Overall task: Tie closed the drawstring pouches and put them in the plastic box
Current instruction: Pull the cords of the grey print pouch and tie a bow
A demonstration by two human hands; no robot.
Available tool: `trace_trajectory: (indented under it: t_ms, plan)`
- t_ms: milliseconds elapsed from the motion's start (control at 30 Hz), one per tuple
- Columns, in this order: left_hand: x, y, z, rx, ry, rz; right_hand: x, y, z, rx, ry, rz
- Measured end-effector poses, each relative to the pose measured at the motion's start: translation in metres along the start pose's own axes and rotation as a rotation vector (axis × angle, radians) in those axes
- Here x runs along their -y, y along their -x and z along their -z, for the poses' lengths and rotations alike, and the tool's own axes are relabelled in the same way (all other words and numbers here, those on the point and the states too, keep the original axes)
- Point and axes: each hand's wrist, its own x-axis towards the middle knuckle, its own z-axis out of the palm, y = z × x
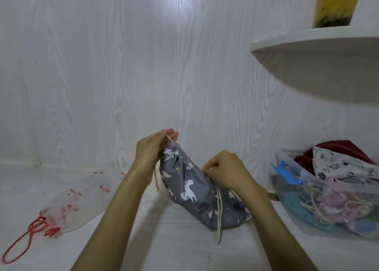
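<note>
1. A grey drawstring pouch (190, 185) printed with white animals and clouds lies slanted on the white worktop (174, 250), its gathered neck raised toward the far left and its bottom resting near the plastic box (287, 180).
2. The left hand (150, 150) is at the pouch's neck; its fingers (171, 135) and thumb pinch a pale cord (170, 141) that runs up out of the gathered opening.
3. The right hand (225, 171) hovers over the middle of the pouch with its fingers curled, pinching a second cord (219, 215) whose loose loop hangs down across the grey fabric onto the worktop.
4. The clear plastic box stands at the right, just beside the pouch, with a blue latch (284, 172) on its near end. It holds several pouches, among them a white patterned one (344, 166) and a dark red one (338, 147).
5. At the left, well apart, a sheer white pouch (78, 199) with red specks lies flat, its red drawstring (22, 240) trailing toward the front edge.
6. A white shelf (317, 51) juts from the wall at upper right.
</note>
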Motion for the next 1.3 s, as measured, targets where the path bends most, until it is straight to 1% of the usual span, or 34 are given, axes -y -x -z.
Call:
trace_trajectory:
  t_ms: [67,133,167,200,233,300,333,367,467,533,600,700,767,833,900,933,967,1033,1133,1167,1233,1300]
  plan:
    - [-0.007,0.0,0.009,0.157,-0.256,0.001,-0.006,0.002,-0.001,0.129,0.025,-0.021]
    - [-0.009,-0.001,0.011,0.204,-0.465,-0.06,-0.009,0.004,-0.002,0.237,0.032,-0.035]
    - [-0.01,0.0,0.008,0.224,-0.51,-0.089,-0.01,0.005,-0.002,0.269,0.034,-0.036]
    - [-0.011,0.003,0.004,0.257,-0.496,-0.101,-0.009,0.005,-0.002,0.291,0.034,-0.033]
    - [-0.012,0.006,-0.002,0.296,-0.419,-0.079,-0.007,0.006,-0.001,0.308,0.026,-0.029]
    - [-0.013,0.012,-0.011,0.365,-0.212,0.022,-0.003,0.007,0.002,0.345,-0.007,-0.019]
    - [-0.013,0.014,-0.013,0.39,-0.178,0.054,-0.002,0.008,0.007,0.37,-0.019,-0.016]
    - [-0.013,0.015,-0.014,0.408,-0.228,0.064,-0.001,0.009,0.013,0.4,-0.018,-0.015]
    - [-0.01,0.013,-0.008,0.498,-0.574,0.064,-0.003,0.015,0.038,0.508,0.047,-0.015]
    - [-0.007,0.016,-0.009,0.581,-0.704,0.123,-0.005,0.019,0.054,0.546,-0.008,-0.029]
    - [-0.005,0.021,-0.014,0.676,-0.73,0.176,-0.008,0.023,0.066,0.513,-0.132,-0.054]
    - [-0.002,0.03,-0.023,0.894,-0.755,0.193,-0.01,0.024,0.072,0.422,-0.294,-0.076]
    - [-0.001,0.036,-0.031,1.011,-0.787,0.225,-0.01,0.022,0.07,0.336,-0.362,-0.108]
    - [0.001,0.041,-0.039,1.081,-0.813,0.276,-0.009,0.018,0.067,0.215,-0.429,-0.134]
    - [0.003,0.046,-0.044,1.154,-0.85,0.273,-0.003,0.016,0.062,0.143,-0.49,-0.082]
    - [0.006,0.047,-0.045,1.182,-0.853,0.265,0.0,0.015,0.058,0.153,-0.52,-0.03]
    - [0.008,0.047,-0.044,1.187,-0.846,0.26,0.002,0.014,0.055,0.195,-0.531,0.022]
    - [0.009,0.041,-0.039,1.116,-0.804,0.261,0.001,0.013,0.049,0.277,-0.481,0.073]
    - [0.004,0.031,-0.028,0.965,-0.685,0.3,-0.011,0.011,0.053,0.245,-0.275,0.086]
    - [0.001,0.03,-0.025,0.938,-0.638,0.307,-0.016,0.011,0.054,0.27,-0.214,0.12]
    - [-0.004,0.028,-0.019,0.904,-0.591,0.3,-0.018,0.014,0.054,0.391,-0.122,0.207]
    - [-0.009,0.03,-0.018,0.893,-0.602,0.309,-0.014,0.015,0.047,0.428,-0.123,0.261]
